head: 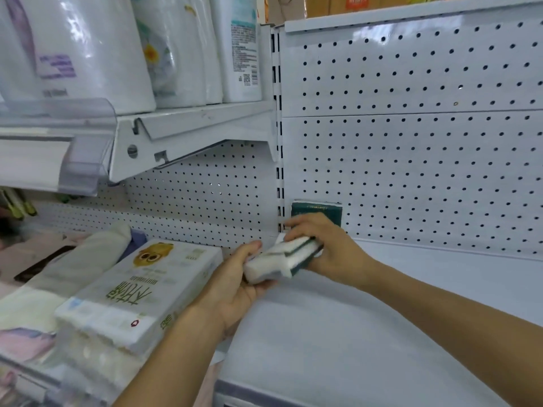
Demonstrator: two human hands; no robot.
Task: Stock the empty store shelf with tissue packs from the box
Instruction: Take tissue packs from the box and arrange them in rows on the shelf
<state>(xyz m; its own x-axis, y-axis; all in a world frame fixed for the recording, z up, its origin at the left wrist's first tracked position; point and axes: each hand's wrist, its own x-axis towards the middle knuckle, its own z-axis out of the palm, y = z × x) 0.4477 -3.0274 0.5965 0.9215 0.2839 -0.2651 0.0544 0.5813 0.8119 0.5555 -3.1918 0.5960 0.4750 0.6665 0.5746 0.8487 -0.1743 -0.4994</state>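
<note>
A small white and dark green tissue pack is held between both hands just above the white shelf, near its back left corner. My left hand grips its near end from below and the side. My right hand curls over its far end from the right. A dark green tissue pack stands upright against the pegboard at the shelf's back left, right behind my right hand. The box is not in view.
A white perforated back panel rises behind the shelf. On the lower left shelf lies a big white tissue bundle with an owl print among other soft packs. Above it, an upper shelf carries large white paper-roll packs.
</note>
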